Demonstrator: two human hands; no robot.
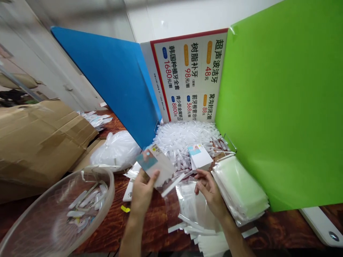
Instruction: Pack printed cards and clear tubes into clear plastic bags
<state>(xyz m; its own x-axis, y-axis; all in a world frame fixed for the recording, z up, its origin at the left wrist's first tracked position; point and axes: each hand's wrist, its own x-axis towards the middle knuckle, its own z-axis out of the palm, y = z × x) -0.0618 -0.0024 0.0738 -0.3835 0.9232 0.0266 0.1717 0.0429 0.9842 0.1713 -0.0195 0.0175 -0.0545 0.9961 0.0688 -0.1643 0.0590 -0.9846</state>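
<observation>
Card [159,164] in our left hand [143,189] looks light, thin and easy to bend, so its edge is a good place to hold. We pinch its low edge, near the white tubes [184,134]. Our right hand [210,191] has bent fingers by the clear bags [189,196]; we cannot tell if they hold one. The blue board [107,78] and green board [278,107] make walls; up looks roomier.

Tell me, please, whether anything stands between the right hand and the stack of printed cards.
Nothing visible stands between the right hand and the stack of cards; the fingers are close by its near edge. The clear bags lie on the near side.
</observation>
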